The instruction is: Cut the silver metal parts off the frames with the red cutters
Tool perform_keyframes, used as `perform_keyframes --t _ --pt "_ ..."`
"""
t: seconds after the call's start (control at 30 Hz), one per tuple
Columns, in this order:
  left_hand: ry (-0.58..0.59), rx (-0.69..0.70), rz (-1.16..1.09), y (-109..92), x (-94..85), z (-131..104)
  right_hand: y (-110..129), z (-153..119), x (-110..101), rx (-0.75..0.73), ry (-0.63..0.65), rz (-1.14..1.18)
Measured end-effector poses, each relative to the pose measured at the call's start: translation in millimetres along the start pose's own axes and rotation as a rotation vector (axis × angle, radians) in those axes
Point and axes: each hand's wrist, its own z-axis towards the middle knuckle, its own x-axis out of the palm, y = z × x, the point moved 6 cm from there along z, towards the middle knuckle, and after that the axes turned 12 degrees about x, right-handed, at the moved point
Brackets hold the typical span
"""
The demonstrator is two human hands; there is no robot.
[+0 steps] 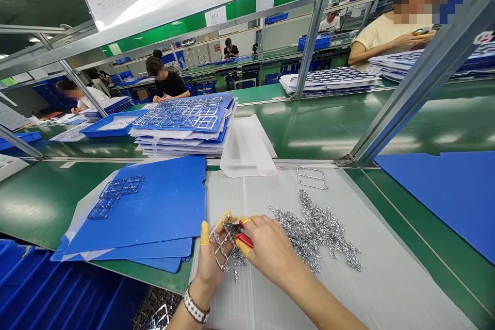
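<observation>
My left hand (211, 258), with yellow finger covers and a patterned wristband, holds a small metal frame (221, 245) upright over the grey mat (266, 299). Against that frame, my right hand (266, 242) grips a red-handled tool (244, 240); its tip is hard to make out. Small shiny metal pieces (309, 232) lie heaped on the mat to the right, with some more beneath my hands. An empty metal frame (312, 178) rests near the mat's far edge. On the blue sheet (166, 206) at the left sit several joined metal frames (116, 193).
Beyond the mat stands a stack of sheets (181, 139) topped with metal frames, beside a translucent bag (247, 147). A metal post (410, 82) slants up at right. Blue bins (46, 289) sit lower left. Several people work across the bench.
</observation>
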Motion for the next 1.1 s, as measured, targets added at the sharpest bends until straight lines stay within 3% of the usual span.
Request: perform_keyframes --t 0.8,1.1 --pt "0.063 -0.005 0.005 2.8 0.4 2.2 2.9 2.8 -3.6 0.0 0.059 -0.069" --pt "0.065 -0.07 -0.212 -6.3 9.2 6.5 -12.6 -9.1 3.9 0.025 0.029 -0.068"
